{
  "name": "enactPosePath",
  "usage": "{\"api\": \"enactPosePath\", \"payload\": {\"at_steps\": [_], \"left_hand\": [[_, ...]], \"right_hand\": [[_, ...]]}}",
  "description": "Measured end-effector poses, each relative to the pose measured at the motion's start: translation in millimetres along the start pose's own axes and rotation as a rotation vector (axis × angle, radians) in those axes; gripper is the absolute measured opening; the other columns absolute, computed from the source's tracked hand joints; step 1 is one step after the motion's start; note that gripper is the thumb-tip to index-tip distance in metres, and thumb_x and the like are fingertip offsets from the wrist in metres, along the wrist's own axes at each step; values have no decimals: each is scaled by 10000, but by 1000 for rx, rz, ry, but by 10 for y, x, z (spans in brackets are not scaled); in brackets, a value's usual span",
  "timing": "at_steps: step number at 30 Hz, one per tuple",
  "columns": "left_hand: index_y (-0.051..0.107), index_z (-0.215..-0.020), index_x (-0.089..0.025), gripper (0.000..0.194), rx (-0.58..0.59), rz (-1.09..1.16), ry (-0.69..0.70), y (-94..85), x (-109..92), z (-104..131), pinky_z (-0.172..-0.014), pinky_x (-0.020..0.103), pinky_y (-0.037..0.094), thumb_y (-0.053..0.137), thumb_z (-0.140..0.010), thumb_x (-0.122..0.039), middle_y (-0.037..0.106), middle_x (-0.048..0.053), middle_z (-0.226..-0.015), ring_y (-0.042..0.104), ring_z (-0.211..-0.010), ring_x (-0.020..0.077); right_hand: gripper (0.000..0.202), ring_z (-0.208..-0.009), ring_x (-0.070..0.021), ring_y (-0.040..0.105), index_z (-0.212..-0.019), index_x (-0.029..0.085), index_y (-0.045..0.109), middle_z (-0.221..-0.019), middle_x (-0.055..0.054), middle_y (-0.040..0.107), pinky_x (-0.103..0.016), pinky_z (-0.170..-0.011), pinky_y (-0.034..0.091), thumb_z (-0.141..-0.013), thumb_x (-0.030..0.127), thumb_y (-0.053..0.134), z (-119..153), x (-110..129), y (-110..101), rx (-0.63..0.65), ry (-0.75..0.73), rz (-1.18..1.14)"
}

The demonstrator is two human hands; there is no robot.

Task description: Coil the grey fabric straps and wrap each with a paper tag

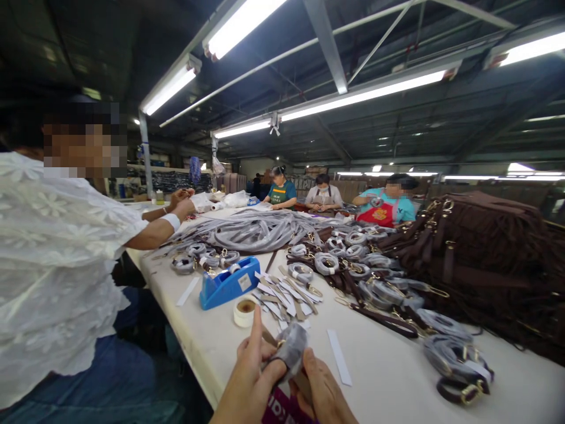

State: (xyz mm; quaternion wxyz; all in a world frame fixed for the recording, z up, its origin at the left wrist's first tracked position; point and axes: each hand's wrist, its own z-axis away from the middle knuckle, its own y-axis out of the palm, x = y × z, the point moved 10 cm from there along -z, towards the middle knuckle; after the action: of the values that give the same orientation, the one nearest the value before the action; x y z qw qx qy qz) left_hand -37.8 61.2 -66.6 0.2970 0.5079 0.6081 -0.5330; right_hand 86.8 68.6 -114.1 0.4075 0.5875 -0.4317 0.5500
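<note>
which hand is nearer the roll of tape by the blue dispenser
Left. The left hand lies just below the tape roll, finger pointing up toward it. The right hand is farther right, behind the wrapped strap both hold.

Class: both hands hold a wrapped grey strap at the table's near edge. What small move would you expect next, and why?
Probably reaching for the tape roll: the left hand and right hand pinch the wrapped strap, seemingly unsecured, and the roll and blue dispenser lie just ahead.
</note>
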Motion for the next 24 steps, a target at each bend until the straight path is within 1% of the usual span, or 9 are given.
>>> {"api": "enactPosePath", "payload": {"at_steps": [4, 7, 9, 11, 13, 16, 18, 20, 24], "left_hand": [[-101, -1542, -103, 939, 6, 58, 5, 4, -18, -15, -963, 348, 276, 495, -869, -373, 626, 35, -898, 500, -959, 233], [-48, -1552, -99, 901, -58, -16, 22, -84, -55, -27, -1003, 367, 254, 490, -881, -368, 639, 43, -901, 511, -975, 241], [-47, -1553, -108, 874, -83, -31, 21, -137, -37, -33, -999, 378, 266, 467, -896, -367, 637, 41, -888, 517, -979, 245], [-69, -1552, -119, 856, -64, -38, 16, -143, -3, -32, -971, 382, 292, 438, -907, -365, 633, 40, -886, 519, -973, 247], [-64, -1553, -115, 850, -34, -67, 13, -123, 10, -18, -980, 381, 284, 429, -910, -370, 640, 49, -925, 507, -1003, 248], [7, -1555, -81, 836, -64, -104, 4, -134, -31, 16, -1021, 372, 233, 434, -895, -366, 651, 55, -952, 488, -1022, 243], [24, -1555, -79, 832, -91, -93, -3, -138, -51, 24, -999, 366, 247, 428, -883, -357, 644, 45, -910, 489, -985, 239], [3, -1556, -90, 852, -71, -76, -2, -98, -22, 8, -961, 366, 278, 436, -876, -369, 628, 35, -872, 492, -954, 240], [48, -1558, -100, 899, 2, 21, -35, -13, 168, -50, -915, 351, 347, 504, -853, -421, 634, 57, -934, 532, -966, 240]], "right_hand": [[755, -388, -76, 280, -702, 147, 508, -489, 9, 371, -240, -400, 197, -839, 844, 251, -11, 18, 140, 16, 10, -56], [711, -355, -47, 225, -827, 147, 495, -506, 56, 349, -210, -348, 163, -786, 850, 399, -36, 58, 235, 56, -19, -116], [715, -355, -38, 230, -1009, 128, 514, -552, 64, 381, -195, -339, 167, -786, 807, 485, -34, 105, 282, 110, -46, -51], [706, -378, -38, 280, -1165, 116, 499, -612, 45, 442, -185, -359, 203, -836, 741, 497, -13, 148, 331, 191, -66, 24], [683, -428, -60, 378, -1209, 103, 505, -623, 16, 507, -184, -416, 269, -882, 702, 464, 0, 165, 320, 215, -69, 75], [710, -508, -100, 470, -1163, 88, 542, -576, -13, 546, -197, -501, 323, -867, 728, 456, -25, 105, 223, 127, -9, 46], [720, -471, -87, 421, -1079, 95, 568, -548, 2, 517, -196, -471, 278, -807, 760, 515, -41, 54, 200, 75, 37, -59], [671, -412, -67, 334, -964, 108, 577, -503, 33, 450, -201, -432, 215, -764, 749, 573, -47, 37, 235, 78, 56, -162], [444, -381, -50, 276, -785, 137, 527, -471, 55, 393, -204, -418, 180, -803, 577, 577, -28, 41, 258, 107, 92, -139]]}}
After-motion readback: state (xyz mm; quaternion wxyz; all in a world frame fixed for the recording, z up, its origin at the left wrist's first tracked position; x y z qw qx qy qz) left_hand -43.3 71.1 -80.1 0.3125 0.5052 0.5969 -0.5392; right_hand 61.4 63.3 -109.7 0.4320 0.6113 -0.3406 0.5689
